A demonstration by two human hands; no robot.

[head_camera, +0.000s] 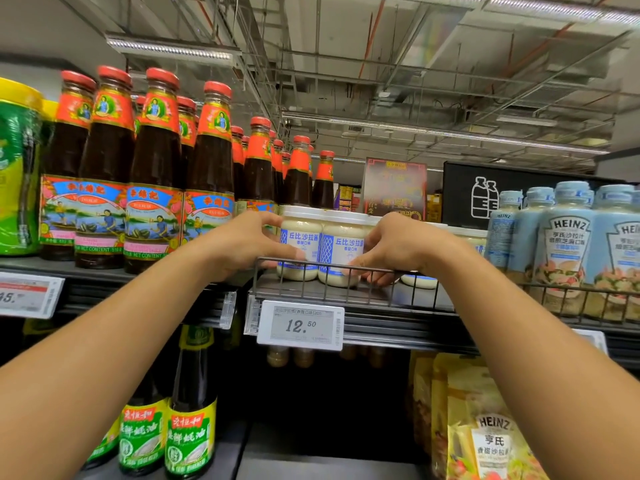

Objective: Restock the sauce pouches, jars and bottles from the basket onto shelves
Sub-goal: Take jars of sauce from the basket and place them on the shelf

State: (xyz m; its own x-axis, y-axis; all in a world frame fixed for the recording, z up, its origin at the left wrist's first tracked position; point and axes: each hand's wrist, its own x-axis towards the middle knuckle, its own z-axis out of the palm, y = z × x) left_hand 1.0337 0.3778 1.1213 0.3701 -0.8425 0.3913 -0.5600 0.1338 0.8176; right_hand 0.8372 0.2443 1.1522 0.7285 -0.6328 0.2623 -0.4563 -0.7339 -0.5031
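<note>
Two white salad-dressing jars with blue labels stand side by side on the upper shelf [398, 299] behind its wire rail. My left hand [242, 244] wraps the left jar [299, 247] from its left side. My right hand [394, 247] holds the right jar [341, 251] from its right side, fingertips at the jar's base. Both jars rest upright on the shelf and touch each other. More jars of the same kind [420, 280] sit behind my right hand, mostly hidden. The basket is out of view.
Tall dark oyster-sauce bottles with red caps [156, 188] crowd the shelf to the left. Pale blue Heinz bottles [568, 244] stand to the right. A price tag reading 12.50 [300, 325] hangs below the jars. Green-labelled bottles [190, 410] and yellow Heinz pouches [485, 427] fill the lower shelf.
</note>
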